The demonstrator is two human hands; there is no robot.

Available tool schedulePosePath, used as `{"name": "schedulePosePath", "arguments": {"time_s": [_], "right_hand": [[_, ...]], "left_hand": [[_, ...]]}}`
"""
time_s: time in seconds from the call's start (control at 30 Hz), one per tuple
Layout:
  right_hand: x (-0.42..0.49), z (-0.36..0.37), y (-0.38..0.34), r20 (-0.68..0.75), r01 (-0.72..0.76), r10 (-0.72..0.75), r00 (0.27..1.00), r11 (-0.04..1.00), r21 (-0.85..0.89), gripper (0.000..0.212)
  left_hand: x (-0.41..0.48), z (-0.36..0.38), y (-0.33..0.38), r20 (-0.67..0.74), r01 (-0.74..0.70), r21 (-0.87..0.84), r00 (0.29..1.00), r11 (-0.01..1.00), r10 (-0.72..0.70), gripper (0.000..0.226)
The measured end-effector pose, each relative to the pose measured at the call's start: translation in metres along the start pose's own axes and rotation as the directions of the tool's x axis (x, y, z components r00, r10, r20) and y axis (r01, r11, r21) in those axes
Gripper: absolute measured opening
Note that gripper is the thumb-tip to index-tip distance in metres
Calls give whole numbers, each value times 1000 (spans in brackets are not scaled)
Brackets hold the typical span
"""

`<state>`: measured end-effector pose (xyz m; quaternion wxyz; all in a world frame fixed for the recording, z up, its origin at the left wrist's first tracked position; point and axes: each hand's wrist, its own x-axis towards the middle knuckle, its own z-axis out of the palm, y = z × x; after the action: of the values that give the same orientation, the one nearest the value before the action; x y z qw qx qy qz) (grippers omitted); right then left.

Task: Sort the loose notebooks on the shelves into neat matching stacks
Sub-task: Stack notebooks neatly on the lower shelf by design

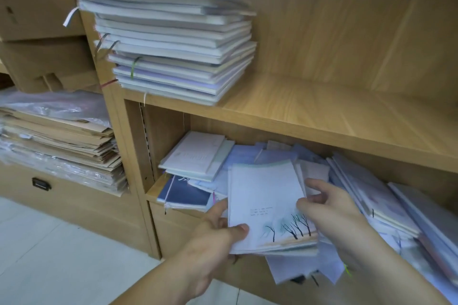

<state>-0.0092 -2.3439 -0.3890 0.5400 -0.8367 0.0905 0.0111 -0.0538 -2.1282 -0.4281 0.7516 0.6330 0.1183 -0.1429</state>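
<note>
A pale notebook with bare black trees on its cover point(266, 203) tops a small bundle held over the lower shelf. My left hand point(218, 233) grips the bundle's near left corner, thumb on the cover. At the right edge, my right hand point(327, 208) pinches the top notebook. Under and around the bundle lies a loose heap of pale blue and lilac notebooks point(280, 153). A small stack of white notebooks point(195, 156) sits at the shelf's left, above a dark blue notebook point(184, 192). A tall stack of notebooks point(171, 34) stands on the upper shelf.
Slanted notebooks point(376, 195) lean across the lower shelf's right side. The upper shelf board point(334, 109) is bare wood right of the tall stack. Flattened cardboard and plastic sheets point(57, 141) pile up on a low cabinet at left. White floor tiles point(49, 255) lie below.
</note>
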Motion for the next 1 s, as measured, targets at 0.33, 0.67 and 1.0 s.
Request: {"name": "schedulePosePath", "arguments": {"time_s": [0.33, 0.67, 1.0], "right_hand": [[-57, -28, -11, 77, 81, -75, 994, 994, -75, 68], [-148, -81, -63, -89, 430, -437, 895, 899, -88, 31], [-109, -194, -79, -215, 389, -355, 910, 910, 145, 13]], "left_hand": [[-61, 3, 29, 60, -255, 249, 967, 935, 247, 57], [-159, 32, 55, 160, -620, 245, 784, 746, 599, 53], [-82, 169, 127, 174, -589, 142, 806, 796, 566, 22]]}}
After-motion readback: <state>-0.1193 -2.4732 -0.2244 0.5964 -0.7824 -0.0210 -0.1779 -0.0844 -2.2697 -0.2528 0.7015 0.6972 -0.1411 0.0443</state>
